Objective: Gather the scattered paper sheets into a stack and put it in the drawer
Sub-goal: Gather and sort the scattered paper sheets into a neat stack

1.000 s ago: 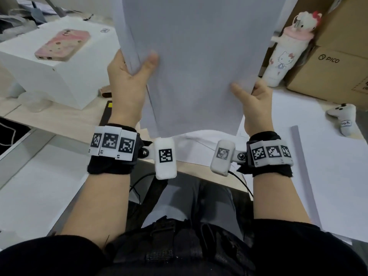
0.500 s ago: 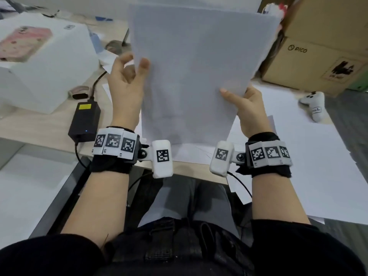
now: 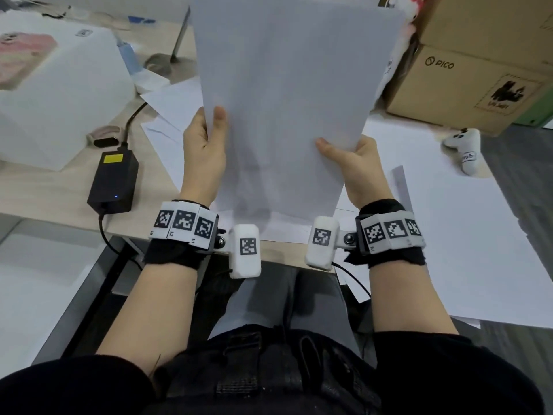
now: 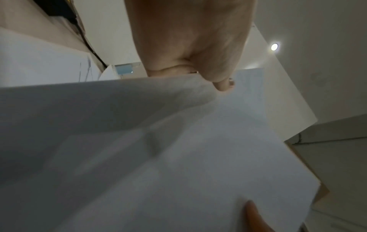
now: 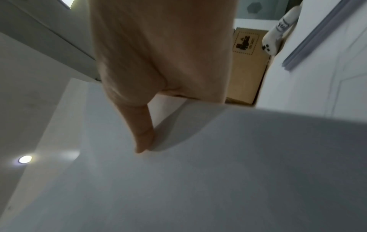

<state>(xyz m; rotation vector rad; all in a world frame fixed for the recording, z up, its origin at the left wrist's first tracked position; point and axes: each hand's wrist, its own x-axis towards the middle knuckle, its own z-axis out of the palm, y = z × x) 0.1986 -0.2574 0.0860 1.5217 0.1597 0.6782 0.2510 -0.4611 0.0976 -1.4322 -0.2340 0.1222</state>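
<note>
Both hands, left (image 3: 203, 151) and right (image 3: 356, 166), are clamped on the upright stack (image 3: 287, 94), thumbs in front; it has been lowered towards the desk (image 3: 45, 187), probably for squaring. Loose sheets (image 3: 449, 235) remain.

You're at a light wood desk (image 3: 51, 187), its near edge running across in front of you. A big white box (image 3: 62, 94) sits at your far left, cardboard cartons (image 3: 466, 70) stacked at your far right. Grey floor (image 3: 532, 163) beyond them. Overhead, a pale ceiling with one round recessed light (image 4: 274, 46), possibly a downlight.
</note>
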